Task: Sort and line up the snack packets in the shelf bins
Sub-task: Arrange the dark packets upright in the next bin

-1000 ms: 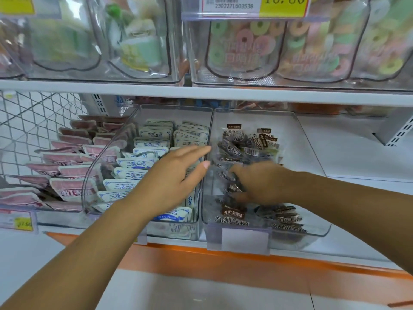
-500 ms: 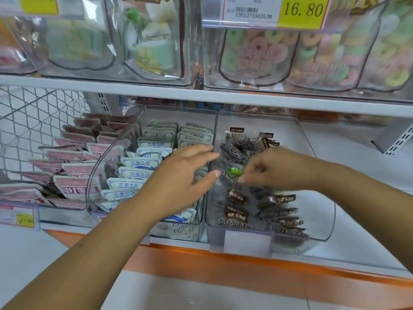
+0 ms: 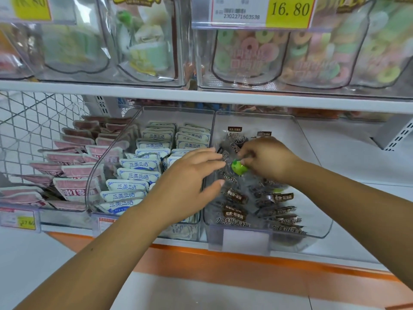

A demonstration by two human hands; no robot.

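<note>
Three groups of snack packets sit on the lower shelf. Pink packets (image 3: 67,173) lie at the left. White-and-blue packets (image 3: 143,164) stand in rows in the middle clear bin (image 3: 111,153). Dark brown packets (image 3: 237,198) lie loose in the right clear bin (image 3: 312,186). My right hand (image 3: 270,159) pinches a small green packet (image 3: 238,167) above the brown ones. My left hand (image 3: 190,184) hovers over the wall between the two bins, fingers straight, reaching toward the green packet and holding nothing.
An upper shelf (image 3: 201,95) carries clear bins of ring candies (image 3: 257,52) and a yellow price tag (image 3: 288,10). A wire mesh panel (image 3: 33,121) closes off the left side. White bare shelf (image 3: 357,157) extends right of the bins. An orange strip (image 3: 223,265) edges the shelf below.
My right hand rose out of the brown packets, pinching a green packet. My left hand stayed stretched toward it over the bin wall.
</note>
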